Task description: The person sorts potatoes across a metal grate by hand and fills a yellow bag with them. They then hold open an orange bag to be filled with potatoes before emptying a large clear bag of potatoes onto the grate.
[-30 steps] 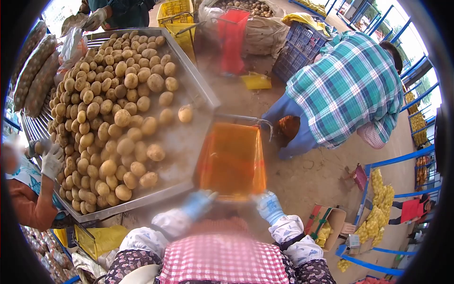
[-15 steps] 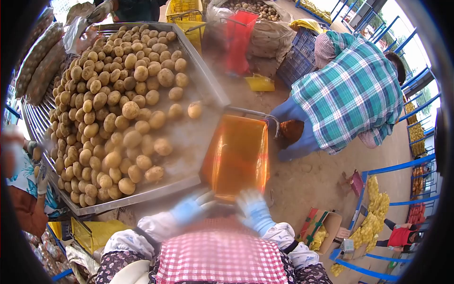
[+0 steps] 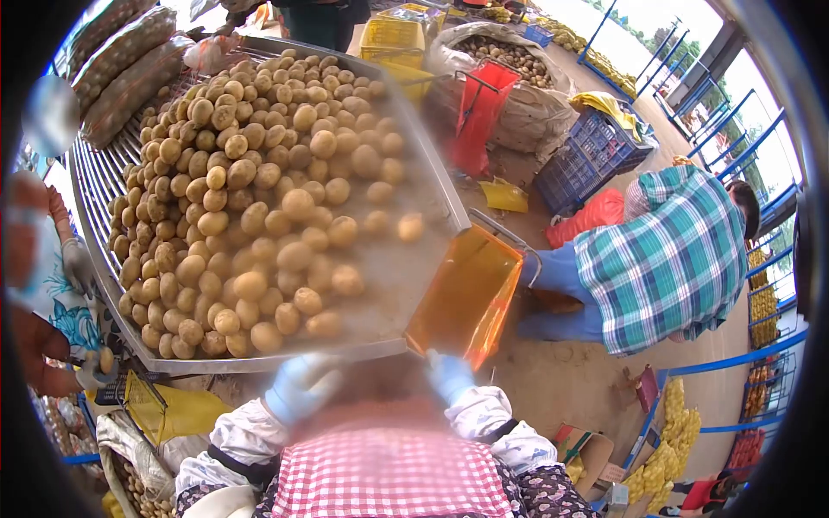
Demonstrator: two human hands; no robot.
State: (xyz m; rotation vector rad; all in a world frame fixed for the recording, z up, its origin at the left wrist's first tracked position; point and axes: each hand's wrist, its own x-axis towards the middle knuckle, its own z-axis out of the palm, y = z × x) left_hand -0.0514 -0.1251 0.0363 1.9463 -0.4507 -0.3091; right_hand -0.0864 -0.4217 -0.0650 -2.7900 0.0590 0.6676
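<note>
Loose potatoes (image 3: 250,216) are heaped on a metal sorting table (image 3: 285,364). At the table's front edge is my left hand (image 3: 302,386), in a pale blue glove, fingers apart and nothing seen in it. An orange bag (image 3: 466,298) hangs open from a metal frame (image 3: 501,229) at the table's right corner. My right hand (image 3: 451,377), gloved the same way, has its fingers closed at the bag's near edge; blur softens the detail. One potato (image 3: 410,227) lies apart from the heap, near the bag.
A person in a plaid shirt (image 3: 661,250) bends over beyond the bag. Another person's gloved hand (image 3: 97,369) holds a potato at left. Blue crates (image 3: 587,160), a red bag (image 3: 479,121) and a yellow basket (image 3: 393,39) stand behind. Blue rails (image 3: 734,352) run along the right.
The view has swung, so the table and bag sit further right. My left hand has moved left, away from the bag, to the table edge. My right hand's fingers, spread before, have drawn in.
</note>
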